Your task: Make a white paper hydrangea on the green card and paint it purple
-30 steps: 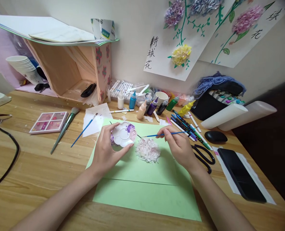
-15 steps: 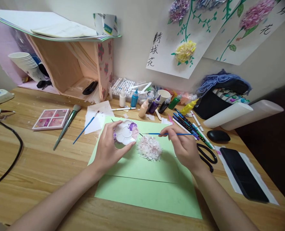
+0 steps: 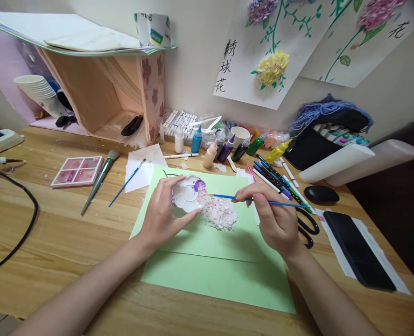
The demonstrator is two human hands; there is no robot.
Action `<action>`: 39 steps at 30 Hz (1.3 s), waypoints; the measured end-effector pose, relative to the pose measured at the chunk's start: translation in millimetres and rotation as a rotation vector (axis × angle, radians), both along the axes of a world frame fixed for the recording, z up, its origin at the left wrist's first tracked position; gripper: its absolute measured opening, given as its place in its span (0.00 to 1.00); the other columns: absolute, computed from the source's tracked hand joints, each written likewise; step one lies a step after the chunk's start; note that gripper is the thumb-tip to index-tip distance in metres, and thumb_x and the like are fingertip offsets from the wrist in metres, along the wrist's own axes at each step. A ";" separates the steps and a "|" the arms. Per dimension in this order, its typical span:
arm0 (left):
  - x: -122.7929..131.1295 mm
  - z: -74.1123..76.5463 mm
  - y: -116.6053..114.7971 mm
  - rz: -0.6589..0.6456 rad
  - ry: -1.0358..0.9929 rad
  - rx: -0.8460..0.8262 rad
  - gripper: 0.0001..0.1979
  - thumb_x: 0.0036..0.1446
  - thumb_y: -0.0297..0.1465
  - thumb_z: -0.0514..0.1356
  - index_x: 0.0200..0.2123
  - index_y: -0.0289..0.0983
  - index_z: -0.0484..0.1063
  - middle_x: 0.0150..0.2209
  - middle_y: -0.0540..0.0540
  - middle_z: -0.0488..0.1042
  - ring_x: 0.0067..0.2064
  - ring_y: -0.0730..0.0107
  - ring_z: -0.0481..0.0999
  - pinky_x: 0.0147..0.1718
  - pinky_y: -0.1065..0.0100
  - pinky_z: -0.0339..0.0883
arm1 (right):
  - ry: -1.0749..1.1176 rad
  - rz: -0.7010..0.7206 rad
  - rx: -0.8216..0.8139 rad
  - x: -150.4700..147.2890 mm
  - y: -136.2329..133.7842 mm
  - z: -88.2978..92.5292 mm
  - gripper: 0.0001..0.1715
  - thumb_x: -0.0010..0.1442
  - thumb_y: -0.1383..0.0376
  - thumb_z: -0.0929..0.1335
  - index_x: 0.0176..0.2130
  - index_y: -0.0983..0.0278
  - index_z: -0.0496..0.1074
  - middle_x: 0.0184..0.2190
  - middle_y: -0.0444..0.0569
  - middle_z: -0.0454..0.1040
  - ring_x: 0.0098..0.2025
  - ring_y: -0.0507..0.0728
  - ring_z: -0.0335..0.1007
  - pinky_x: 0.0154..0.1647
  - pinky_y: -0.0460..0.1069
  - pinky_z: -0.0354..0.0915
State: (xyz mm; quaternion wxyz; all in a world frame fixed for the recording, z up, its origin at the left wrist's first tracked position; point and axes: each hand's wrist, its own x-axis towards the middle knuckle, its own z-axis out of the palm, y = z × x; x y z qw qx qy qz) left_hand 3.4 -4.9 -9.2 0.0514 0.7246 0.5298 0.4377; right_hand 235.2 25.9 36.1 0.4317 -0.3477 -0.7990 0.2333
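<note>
My left hand [image 3: 163,212] grips a small white flower-shaped palette [image 3: 187,196] with purple and pink paint, held just above the green paper [image 3: 214,261]. In my right hand [image 3: 275,219] a thin blue paintbrush [image 3: 263,200] is pinched, lying almost level, its tip at the palette's paint wells. Right below the brush, a fluffy pink-and-white paper flower [image 3: 221,213] lies on the green paper, between my two hands.
Paint bottles [image 3: 224,149], a white cup [image 3: 241,135], marker pens [image 3: 277,179] and black scissors [image 3: 308,228] lie behind and right. A phone [image 3: 359,252] and black mouse [image 3: 321,193] sit far right. A blush palette [image 3: 77,170], makeup brush [image 3: 100,182], second paintbrush [image 3: 126,183] and cable [image 3: 17,233] lie left.
The brush tip has moved left to the palette's paint and the brush lies flatter. Both hands stay in much the same place over the green paper; the view has shifted slightly.
</note>
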 end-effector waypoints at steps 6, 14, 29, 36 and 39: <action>0.2 -0.9 0.1 -0.008 0.006 0.008 0.34 0.52 0.38 0.67 0.58 0.39 0.56 0.52 0.39 0.68 0.52 0.57 0.69 0.47 0.57 0.68 | -0.005 -0.017 -0.030 1.9 1.2 3.2 0.19 0.70 0.63 0.57 0.34 0.61 0.72 0.31 0.48 0.74 0.33 0.55 0.69 0.34 0.51 0.64; -1.0 0.2 2.2 0.029 0.032 0.026 0.33 0.52 0.39 0.67 0.57 0.40 0.57 0.50 0.40 0.69 0.51 0.57 0.70 0.46 0.57 0.69 | 0.213 -0.106 -0.034 1.2 -1.3 9.3 0.20 0.69 0.60 0.58 0.33 0.60 0.74 0.29 0.49 0.74 0.32 0.56 0.70 0.30 0.52 0.63; -5.6 5.5 5.9 0.103 -0.012 0.021 0.33 0.50 0.39 0.68 0.55 0.39 0.59 0.50 0.41 0.69 0.51 0.58 0.71 0.47 0.58 0.68 | 0.303 -0.106 -0.122 8.3 6.4 11.4 0.18 0.68 0.59 0.60 0.33 0.60 0.73 0.31 0.49 0.73 0.32 0.56 0.71 0.29 0.51 0.64; -9.6 5.4 7.5 0.174 -0.020 0.041 0.33 0.49 0.40 0.69 0.55 0.39 0.60 0.50 0.42 0.69 0.51 0.57 0.71 0.49 0.57 0.67 | -0.118 0.155 -0.024 13.0 10.5 9.4 0.17 0.69 0.64 0.57 0.33 0.62 0.71 0.28 0.48 0.73 0.31 0.55 0.68 0.33 0.51 0.63; -8.9 5.8 6.9 0.169 -0.017 0.044 0.33 0.49 0.39 0.69 0.55 0.39 0.60 0.50 0.42 0.69 0.51 0.57 0.71 0.49 0.57 0.67 | -0.242 0.305 0.092 5.4 7.3 8.3 0.14 0.68 0.68 0.57 0.36 0.62 0.69 0.28 0.49 0.73 0.32 0.56 0.67 0.35 0.52 0.64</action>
